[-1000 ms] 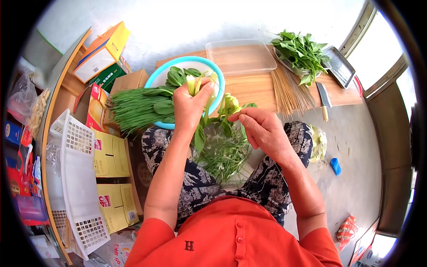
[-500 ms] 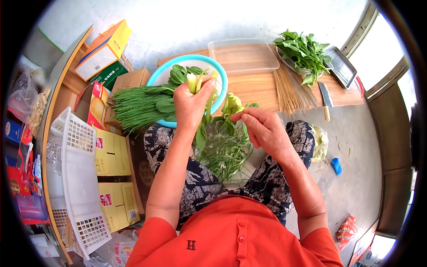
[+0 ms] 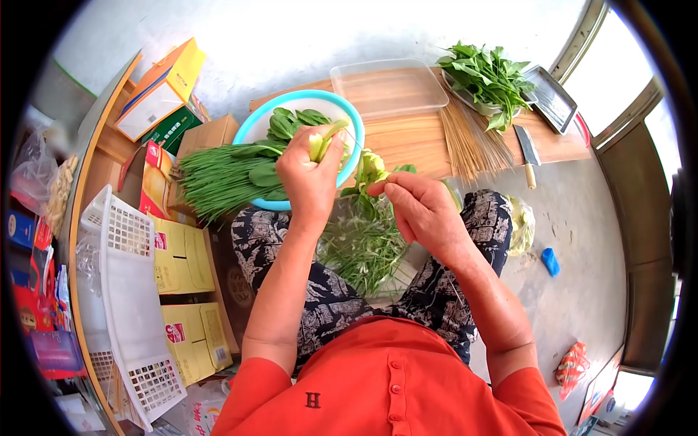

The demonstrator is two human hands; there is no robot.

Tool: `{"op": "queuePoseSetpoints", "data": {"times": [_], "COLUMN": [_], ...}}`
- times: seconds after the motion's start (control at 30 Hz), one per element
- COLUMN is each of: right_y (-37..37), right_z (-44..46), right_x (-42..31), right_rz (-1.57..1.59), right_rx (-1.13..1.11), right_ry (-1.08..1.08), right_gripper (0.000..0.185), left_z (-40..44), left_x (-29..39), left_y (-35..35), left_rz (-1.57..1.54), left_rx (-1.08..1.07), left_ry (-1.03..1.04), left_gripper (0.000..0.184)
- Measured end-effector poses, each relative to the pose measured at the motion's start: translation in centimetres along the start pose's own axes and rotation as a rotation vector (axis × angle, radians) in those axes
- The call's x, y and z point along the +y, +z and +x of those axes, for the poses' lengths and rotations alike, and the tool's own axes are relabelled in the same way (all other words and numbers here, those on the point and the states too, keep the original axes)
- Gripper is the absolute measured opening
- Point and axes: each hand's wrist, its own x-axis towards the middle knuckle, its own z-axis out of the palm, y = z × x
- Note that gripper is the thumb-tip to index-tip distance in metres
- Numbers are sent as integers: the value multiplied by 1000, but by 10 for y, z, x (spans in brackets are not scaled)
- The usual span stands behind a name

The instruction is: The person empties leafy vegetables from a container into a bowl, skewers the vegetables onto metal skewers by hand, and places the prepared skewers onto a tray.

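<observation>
My left hand [image 3: 309, 178] is closed around the pale stems of some leafy greens [image 3: 320, 144], above the near rim of a blue-rimmed basin [image 3: 355, 116]. My right hand [image 3: 429, 211] is pinched shut on a thin skewer, mostly hidden, whose line shows past the fingers and below the wrist. A yellow-green leafy vegetable [image 3: 371, 168] sits on the skewer between both hands. Long green chives [image 3: 218, 178] and broad dark leaves [image 3: 287, 123] lie in the basin, the chives hanging over its left side. Below my hands, between the knees, lie loose green stalks [image 3: 363, 251] on clear plastic.
A wooden board [image 3: 403, 149] carries a clear plastic tray [image 3: 389, 87], thin bamboo skewers [image 3: 472, 145], a heap of leafy greens [image 3: 487, 80], a dark tray [image 3: 551, 98] and a cleaver [image 3: 526, 149]. White basket [image 3: 131, 291] and yellow boxes [image 3: 185, 254] stand left. A blue scrap [image 3: 550, 261] lies on the floor.
My left hand has tilted its greens slightly to the right. The right hand stays pinched close to the yellow-green vegetable. The whole view has shifted a little.
</observation>
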Motion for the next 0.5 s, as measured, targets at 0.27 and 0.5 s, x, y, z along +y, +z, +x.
{"op": "queuePoseSetpoints", "data": {"times": [0.27,0.5], "right_y": [-10,-9], "right_z": [23,37], "right_x": [12,32], "right_rz": [16,132], "right_rx": [55,207], "right_ry": [-2,-51], "right_gripper": [26,18], "left_z": [-8,-12], "left_x": [4,1], "left_y": [1,4], "left_rz": [4,117], "left_rx": [-216,-446], "left_ry": [15,-332], "left_gripper": [14,22]}}
